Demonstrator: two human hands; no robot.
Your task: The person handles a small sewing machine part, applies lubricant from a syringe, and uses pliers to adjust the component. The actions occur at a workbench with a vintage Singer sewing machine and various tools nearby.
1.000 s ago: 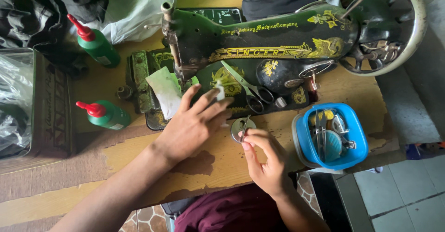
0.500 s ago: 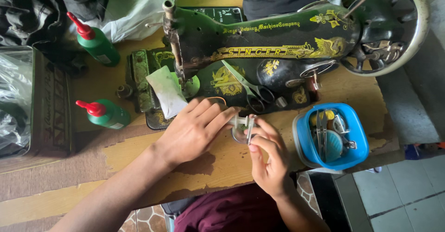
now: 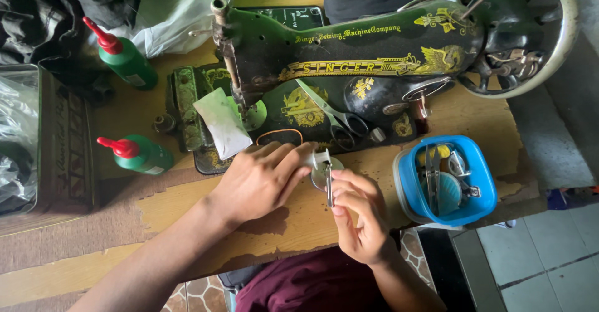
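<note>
My left hand [image 3: 265, 178] rests on the wooden table's [image 3: 187, 212] front edge, its fingertips pinching a small round metal part [image 3: 322, 164]. My right hand [image 3: 359, 215] sits just below and right of it, thumb and forefinger holding a thin metal tool [image 3: 328, 190] upright against that part. Both hands are in front of a green and black sewing machine [image 3: 349, 68] with gold ornament. Scissors [image 3: 334, 115] lie on the machine's bed. A white cloth scrap [image 3: 221, 121] sits under the needle bar.
Two green squeeze bottles with red caps [image 3: 125, 59] [image 3: 140, 153] stand at the left. A blue tub [image 3: 446, 184] of small metal parts sits at the right. A dark tin [image 3: 56, 143] with plastic bags is far left; a tiled floor shows at the lower right.
My left hand has drawn back from the machine bed toward the table edge with the small metal part. My right hand has risen to meet it, bringing the thin tool against the part.
</note>
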